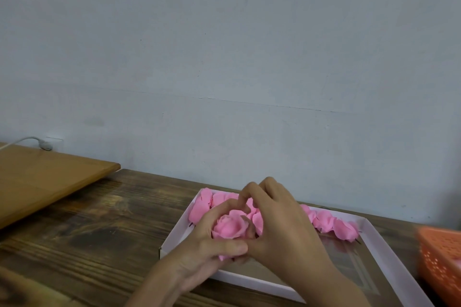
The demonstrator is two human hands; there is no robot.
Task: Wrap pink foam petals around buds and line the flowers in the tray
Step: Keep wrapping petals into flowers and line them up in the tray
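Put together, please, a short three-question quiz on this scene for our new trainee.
1. True or false: the finished flowers lie in a row along the far side of the tray.
2. Which thing shows at the right edge of the view, beyond the tray? A: an orange basket. B: a blue bucket. C: a glass jar.
3. In a few words: what do the left hand and the right hand grip between them?

Key: 1 true; 2 A; 3 one pink foam flower.
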